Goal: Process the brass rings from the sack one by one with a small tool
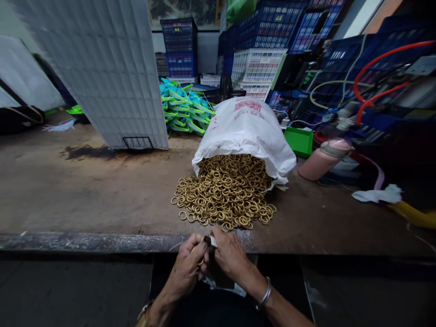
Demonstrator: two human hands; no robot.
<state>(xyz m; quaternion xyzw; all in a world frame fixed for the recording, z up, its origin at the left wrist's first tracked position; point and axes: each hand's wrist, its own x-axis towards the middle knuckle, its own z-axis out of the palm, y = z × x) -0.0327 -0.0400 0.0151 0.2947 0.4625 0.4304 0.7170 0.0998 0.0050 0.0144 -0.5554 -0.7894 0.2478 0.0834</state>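
Observation:
Just off the table's front edge, my left hand (191,261) is closed around at least one brass-coloured ring (200,262). Opposite it, my right hand (231,255) pinches a small tool with a dark end and a pale part (211,241); its exact kind is hard to make out. The tool's dark end meets the fingers of my left hand. Beyond both hands, a heap of brass-coloured rings (225,195) spills from the mouth of a white woven sack (245,127) that lies on its side.
The brown table (102,195) carries a tall grey ribbed panel (112,72) and green-and-blue plastic pieces (185,109). Right of the sack are a green tray (299,141), a pink bottle (323,159) and red hoses (366,81). Blue crates (179,43) and white crates (257,66) are stacked behind.

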